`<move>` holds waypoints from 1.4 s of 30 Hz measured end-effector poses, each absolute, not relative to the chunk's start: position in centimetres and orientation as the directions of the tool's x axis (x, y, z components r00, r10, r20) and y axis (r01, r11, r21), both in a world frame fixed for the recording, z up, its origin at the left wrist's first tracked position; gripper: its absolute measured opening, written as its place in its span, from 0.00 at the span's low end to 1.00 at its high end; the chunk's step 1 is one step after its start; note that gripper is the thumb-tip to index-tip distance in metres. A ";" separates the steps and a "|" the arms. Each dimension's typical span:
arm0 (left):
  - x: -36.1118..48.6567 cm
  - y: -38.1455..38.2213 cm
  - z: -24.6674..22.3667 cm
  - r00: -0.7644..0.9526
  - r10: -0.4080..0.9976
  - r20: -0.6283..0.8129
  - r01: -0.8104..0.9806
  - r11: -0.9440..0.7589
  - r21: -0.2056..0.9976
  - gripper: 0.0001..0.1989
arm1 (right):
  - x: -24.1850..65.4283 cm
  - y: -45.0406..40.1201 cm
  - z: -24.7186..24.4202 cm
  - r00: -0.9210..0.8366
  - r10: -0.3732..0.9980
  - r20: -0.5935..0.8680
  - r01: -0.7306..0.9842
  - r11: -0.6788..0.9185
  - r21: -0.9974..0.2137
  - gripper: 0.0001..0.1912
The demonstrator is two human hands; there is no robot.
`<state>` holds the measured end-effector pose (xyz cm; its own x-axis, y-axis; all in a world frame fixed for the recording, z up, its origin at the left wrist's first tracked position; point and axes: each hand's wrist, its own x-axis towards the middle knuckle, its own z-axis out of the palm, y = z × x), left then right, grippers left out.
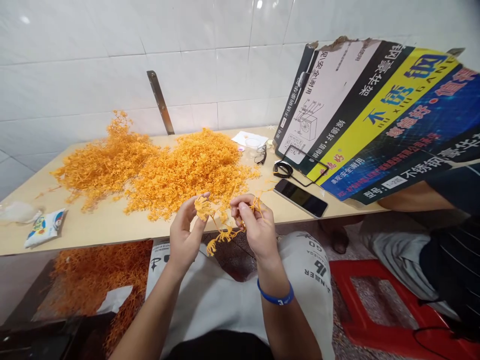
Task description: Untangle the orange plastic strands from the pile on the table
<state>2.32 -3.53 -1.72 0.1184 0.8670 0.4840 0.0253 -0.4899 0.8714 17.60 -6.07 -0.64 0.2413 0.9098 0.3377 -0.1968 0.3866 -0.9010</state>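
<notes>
Over the table's front edge, my left hand (187, 233) is closed with thumb and fingers on a small orange plastic flower piece (203, 207). My right hand (255, 225), with a blue band at the wrist, pinches a thin branched orange plastic sprig (226, 233) whose curled tips hang between the two hands. The fingers hide where the pieces meet, so I cannot tell whether they are joined. Just behind my hands lies a big heap of similar orange pieces (187, 165). A second heap (108, 162) of longer branched sprigs sits to its left.
A phone (301, 197), a black looped strap (283, 170) and a large printed cardboard sheet (375, 120) are on the right. A small white-blue packet (45, 228) lies at the left edge. More orange sprigs (101, 275) are below the table. Another person's arm (416, 195) and a red stool (367, 320) are at right.
</notes>
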 end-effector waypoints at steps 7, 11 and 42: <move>2.6 -4.2 -1.5 0.088 0.857 0.508 -0.037 -0.507 0.861 0.13 | 17.5 -6.4 -0.1 0.063 0.877 0.476 0.046 0.474 -0.879 0.15; 2.7 -4.1 -1.3 0.076 0.859 0.507 -0.018 -0.507 0.862 0.13 | 17.4 -6.4 -0.2 0.000 0.909 0.418 -0.048 0.417 -0.907 0.15; 2.3 -4.3 -0.1 0.134 0.961 0.240 -0.157 -0.219 0.963 0.17 | 15.6 -6.2 -1.7 -0.134 0.905 0.405 -0.253 0.364 -0.897 0.28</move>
